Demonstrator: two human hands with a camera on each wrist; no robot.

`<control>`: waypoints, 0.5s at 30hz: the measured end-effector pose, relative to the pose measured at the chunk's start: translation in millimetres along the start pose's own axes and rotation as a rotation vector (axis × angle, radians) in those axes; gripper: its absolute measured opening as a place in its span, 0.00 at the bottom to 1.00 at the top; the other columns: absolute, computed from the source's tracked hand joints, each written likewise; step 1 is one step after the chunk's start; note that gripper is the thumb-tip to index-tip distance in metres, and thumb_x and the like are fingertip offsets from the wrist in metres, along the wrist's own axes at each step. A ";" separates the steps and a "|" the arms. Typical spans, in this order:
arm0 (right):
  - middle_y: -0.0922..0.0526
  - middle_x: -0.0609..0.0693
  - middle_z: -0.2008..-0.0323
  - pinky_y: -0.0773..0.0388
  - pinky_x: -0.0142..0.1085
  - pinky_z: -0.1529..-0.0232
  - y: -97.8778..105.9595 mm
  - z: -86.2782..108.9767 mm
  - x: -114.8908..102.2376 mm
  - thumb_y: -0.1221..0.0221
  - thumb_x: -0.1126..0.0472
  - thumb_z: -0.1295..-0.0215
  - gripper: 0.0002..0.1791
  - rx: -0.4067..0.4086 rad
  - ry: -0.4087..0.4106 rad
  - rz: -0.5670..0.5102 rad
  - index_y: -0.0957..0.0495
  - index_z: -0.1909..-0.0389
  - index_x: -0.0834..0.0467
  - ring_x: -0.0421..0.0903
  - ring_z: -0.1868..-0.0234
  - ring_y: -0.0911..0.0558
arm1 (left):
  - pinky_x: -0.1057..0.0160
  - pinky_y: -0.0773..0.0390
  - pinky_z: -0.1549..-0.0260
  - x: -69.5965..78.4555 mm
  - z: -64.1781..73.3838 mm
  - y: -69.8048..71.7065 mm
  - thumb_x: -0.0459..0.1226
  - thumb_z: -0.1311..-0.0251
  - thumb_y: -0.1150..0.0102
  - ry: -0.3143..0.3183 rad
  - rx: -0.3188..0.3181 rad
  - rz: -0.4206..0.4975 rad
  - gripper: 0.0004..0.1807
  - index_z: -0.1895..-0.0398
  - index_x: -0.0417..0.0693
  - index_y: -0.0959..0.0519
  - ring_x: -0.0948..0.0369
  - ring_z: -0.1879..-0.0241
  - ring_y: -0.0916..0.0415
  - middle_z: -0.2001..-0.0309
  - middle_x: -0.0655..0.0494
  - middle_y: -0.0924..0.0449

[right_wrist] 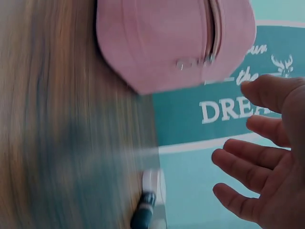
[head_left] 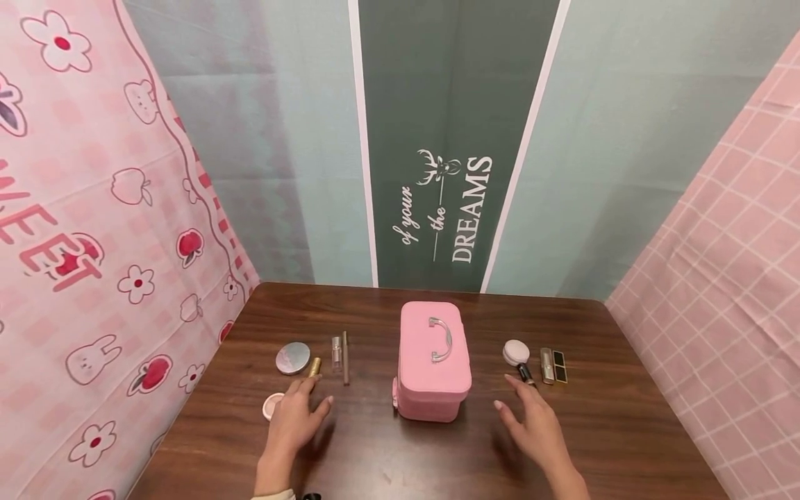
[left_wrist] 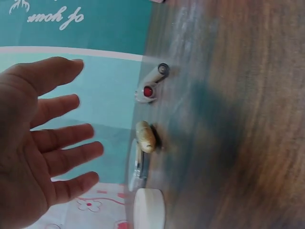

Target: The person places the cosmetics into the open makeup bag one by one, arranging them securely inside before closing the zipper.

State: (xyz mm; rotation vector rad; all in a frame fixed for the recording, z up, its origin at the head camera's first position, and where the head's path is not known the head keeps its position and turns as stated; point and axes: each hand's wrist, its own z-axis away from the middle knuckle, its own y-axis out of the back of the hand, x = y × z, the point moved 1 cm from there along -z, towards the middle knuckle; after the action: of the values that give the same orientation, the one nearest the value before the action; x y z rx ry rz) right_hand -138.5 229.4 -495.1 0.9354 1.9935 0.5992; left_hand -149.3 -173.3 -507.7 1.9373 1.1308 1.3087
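Pink vanity case (head_left: 431, 373), lid down and silver handle (head_left: 448, 339) on top, standing upright near the middle of a wood-grain table (head_left: 375, 458), between the two hands. The left hand (head_left: 294, 420) is held above the tabletop, its fingers extended and spread, grasping nothing; just beyond its fingertips lies a gold cosmetic tube (head_left: 315, 366). The right hand (head_left: 534, 420) is likewise raised and empty, with fingers apart and slightly bent; a black tube (head_left: 525, 373) lies just past it, beside a pale pink round case (head_left: 516, 351). Whether these two touch cannot be determined.

Around the left hand are a silver-lidded round compact (head_left: 293, 357), a cream round container (head_left: 271, 406) partly hidden by the hand, a clear-capped lipstick (head_left: 337, 353) and a slim pencil (head_left: 346, 357). At far right, a gold-toned lipstick tube (head_left: 547, 366) lies beside a two-pan black palette (head_left: 559, 367). Behind the table hangs a teal cloth (head_left: 312, 173) bearing a lettered dark green panel (head_left: 459, 90).
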 end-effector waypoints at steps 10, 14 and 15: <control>0.25 0.64 0.50 0.45 0.21 0.44 -12.4 -8.6 -15.5 0.31 0.71 0.60 0.34 0.134 0.129 -0.138 0.28 0.46 0.68 0.61 0.50 0.26 | 0.44 0.27 0.61 -13.4 3.2 -7.6 0.37 0.55 0.31 0.002 0.115 0.088 0.26 0.50 0.37 0.24 0.42 0.56 0.25 0.52 0.38 0.25; 0.28 0.64 0.46 0.47 0.21 0.42 -15.0 -13.5 -18.1 0.31 0.70 0.60 0.37 0.141 0.154 -0.171 0.31 0.43 0.67 0.63 0.46 0.29 | 0.44 0.28 0.59 -21.4 4.7 -10.6 0.37 0.55 0.30 0.039 0.142 0.111 0.27 0.49 0.36 0.24 0.42 0.53 0.26 0.51 0.38 0.25; 0.29 0.63 0.44 0.47 0.22 0.42 -15.6 -14.3 -19.3 0.31 0.69 0.60 0.38 0.137 0.157 -0.177 0.31 0.42 0.67 0.62 0.45 0.30 | 0.43 0.29 0.59 -23.3 4.9 -11.6 0.36 0.55 0.30 0.048 0.144 0.116 0.27 0.49 0.36 0.24 0.42 0.53 0.26 0.51 0.38 0.25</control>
State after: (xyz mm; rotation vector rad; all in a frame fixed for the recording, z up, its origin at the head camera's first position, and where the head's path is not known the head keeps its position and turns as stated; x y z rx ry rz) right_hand -149.4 203.7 -488.8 0.8021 2.2536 0.4533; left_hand -152.9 -187.5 -529.8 2.1136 1.1803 1.3739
